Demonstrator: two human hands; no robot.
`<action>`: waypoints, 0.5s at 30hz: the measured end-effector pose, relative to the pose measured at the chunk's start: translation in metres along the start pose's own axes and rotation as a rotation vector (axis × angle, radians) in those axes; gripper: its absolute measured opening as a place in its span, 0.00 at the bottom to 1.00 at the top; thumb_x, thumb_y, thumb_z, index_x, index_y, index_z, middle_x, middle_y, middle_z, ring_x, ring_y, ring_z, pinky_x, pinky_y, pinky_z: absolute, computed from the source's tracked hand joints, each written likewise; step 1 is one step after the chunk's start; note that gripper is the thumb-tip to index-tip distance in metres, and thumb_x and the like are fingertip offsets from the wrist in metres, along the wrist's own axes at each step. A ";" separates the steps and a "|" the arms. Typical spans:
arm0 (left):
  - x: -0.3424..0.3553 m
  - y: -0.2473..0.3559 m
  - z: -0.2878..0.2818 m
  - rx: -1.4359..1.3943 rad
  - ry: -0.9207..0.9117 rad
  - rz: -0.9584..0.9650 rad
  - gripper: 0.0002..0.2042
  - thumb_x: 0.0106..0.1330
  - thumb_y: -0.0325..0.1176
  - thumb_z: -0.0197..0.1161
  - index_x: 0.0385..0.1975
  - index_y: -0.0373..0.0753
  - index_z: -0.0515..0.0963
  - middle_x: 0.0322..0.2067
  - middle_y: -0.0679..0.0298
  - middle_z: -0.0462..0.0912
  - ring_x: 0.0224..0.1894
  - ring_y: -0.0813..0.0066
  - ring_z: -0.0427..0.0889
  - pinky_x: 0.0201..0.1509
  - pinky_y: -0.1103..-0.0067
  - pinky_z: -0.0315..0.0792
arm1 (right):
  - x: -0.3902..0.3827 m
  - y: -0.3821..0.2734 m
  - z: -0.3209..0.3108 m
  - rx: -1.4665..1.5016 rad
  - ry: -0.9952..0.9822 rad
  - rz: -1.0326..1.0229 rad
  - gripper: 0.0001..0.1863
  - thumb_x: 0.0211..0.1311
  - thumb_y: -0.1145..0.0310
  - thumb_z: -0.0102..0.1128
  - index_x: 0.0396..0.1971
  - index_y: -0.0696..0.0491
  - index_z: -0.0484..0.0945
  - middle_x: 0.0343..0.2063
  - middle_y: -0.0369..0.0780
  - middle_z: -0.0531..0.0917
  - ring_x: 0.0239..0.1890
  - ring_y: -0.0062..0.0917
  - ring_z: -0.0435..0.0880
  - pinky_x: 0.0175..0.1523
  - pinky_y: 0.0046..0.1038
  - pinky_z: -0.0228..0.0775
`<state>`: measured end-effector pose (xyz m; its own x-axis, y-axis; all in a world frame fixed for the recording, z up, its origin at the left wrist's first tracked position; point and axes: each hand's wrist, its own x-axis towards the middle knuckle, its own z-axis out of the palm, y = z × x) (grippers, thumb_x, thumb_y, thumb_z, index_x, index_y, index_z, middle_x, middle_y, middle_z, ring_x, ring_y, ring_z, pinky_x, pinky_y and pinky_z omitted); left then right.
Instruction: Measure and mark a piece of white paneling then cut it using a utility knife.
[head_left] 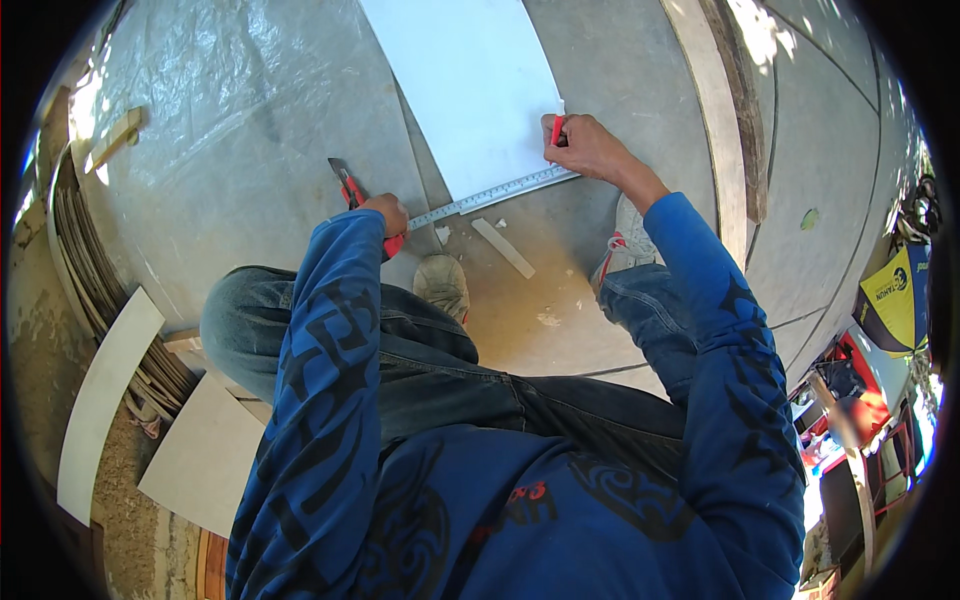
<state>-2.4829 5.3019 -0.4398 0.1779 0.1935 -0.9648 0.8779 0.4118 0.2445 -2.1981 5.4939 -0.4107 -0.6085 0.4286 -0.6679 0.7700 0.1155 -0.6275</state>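
Note:
A long white board lies on the floor, with a measuring tape's blade stretched along its near edge. My left hand is closed on the red tape case; a red utility knife extends from the same grip. My right hand pinches a short red marker at the board's right edge, close over the tape. An offcut strip and small white scraps lie just below the board, between my shoes.
A translucent sheet covers the upper left floor. Planks run along the right of the board. Stacked thin strips and pale panels are at left. A yellow-and-dark item and clutter sit at far right.

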 end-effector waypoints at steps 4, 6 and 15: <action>0.004 -0.005 0.000 -0.005 -0.021 0.015 0.10 0.54 0.35 0.64 0.34 0.45 0.88 0.37 0.59 0.87 0.45 0.63 0.84 0.54 0.72 0.73 | 0.005 0.002 0.001 -0.099 -0.039 0.011 0.10 0.52 0.65 0.57 0.25 0.58 0.71 0.17 0.44 0.74 0.22 0.33 0.73 0.31 0.34 0.65; 0.005 -0.003 0.000 0.171 -0.107 0.019 0.12 0.68 0.42 0.56 0.45 0.62 0.86 0.53 0.57 0.80 0.55 0.57 0.80 0.61 0.67 0.73 | 0.005 0.004 0.002 -0.096 -0.028 -0.001 0.13 0.50 0.62 0.58 0.23 0.58 0.72 0.19 0.48 0.77 0.23 0.40 0.75 0.35 0.37 0.69; 0.004 -0.005 0.002 -0.009 0.001 -0.010 0.09 0.53 0.37 0.66 0.33 0.46 0.88 0.37 0.58 0.87 0.44 0.63 0.84 0.52 0.71 0.73 | 0.005 0.002 0.003 -0.080 -0.032 0.006 0.14 0.49 0.61 0.59 0.21 0.58 0.73 0.19 0.48 0.78 0.23 0.40 0.75 0.35 0.37 0.69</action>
<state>-2.4854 5.2994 -0.4450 0.1687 0.1898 -0.9672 0.8756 0.4217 0.2354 -2.2002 5.4932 -0.4166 -0.6086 0.4008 -0.6848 0.7858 0.1849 -0.5902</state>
